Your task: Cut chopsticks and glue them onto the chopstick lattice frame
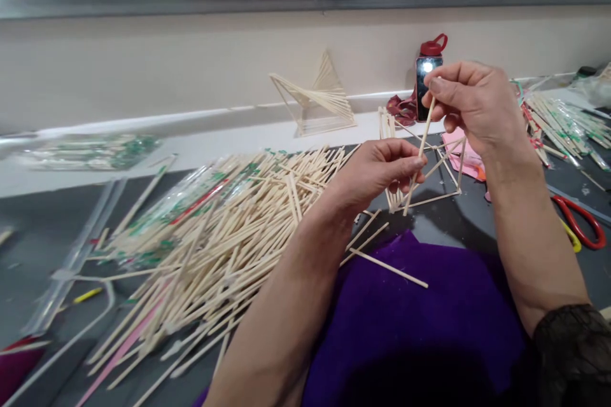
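Purple cloth is seen closest, down at 5 o'clock, crossed at its upper edge by a loose stick. Held stick is pinched at both grips, so honestly it could get snapped if too much bend is put in. Also, the stick frame at 3 o'clock might be knocked by a careless swing of the low tip; whether they're touching can't be told. As for position: its top is gripped by thumb and fingertips of the right hand, at 2 o'clock. From the left hand, closed around its lower part, it's pointed toward 1 o'clock, tip poking out toward 7.
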A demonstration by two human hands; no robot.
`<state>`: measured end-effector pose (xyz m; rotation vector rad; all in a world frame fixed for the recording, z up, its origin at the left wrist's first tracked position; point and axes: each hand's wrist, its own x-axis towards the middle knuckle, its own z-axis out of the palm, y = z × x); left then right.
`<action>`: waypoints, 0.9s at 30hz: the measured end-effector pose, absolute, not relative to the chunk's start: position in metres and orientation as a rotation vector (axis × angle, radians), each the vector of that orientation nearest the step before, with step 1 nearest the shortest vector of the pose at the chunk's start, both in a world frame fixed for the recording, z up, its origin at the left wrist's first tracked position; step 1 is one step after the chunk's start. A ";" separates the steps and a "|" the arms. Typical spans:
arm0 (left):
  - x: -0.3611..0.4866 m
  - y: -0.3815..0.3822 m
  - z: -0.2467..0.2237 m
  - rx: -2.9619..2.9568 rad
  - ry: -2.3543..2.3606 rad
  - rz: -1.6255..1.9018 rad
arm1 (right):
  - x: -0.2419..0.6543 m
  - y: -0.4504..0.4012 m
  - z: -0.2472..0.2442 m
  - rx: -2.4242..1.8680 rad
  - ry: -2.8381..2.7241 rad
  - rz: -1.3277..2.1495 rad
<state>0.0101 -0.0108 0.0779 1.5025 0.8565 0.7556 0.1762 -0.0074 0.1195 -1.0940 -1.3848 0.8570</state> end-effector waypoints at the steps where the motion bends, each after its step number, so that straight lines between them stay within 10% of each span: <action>1: 0.012 -0.011 0.077 1.489 0.854 0.787 | 0.175 -0.007 0.119 -1.097 -1.393 0.844; 27: 0.020 -0.009 0.070 1.354 0.846 1.101 | 0.161 0.000 0.108 -1.197 -1.699 0.654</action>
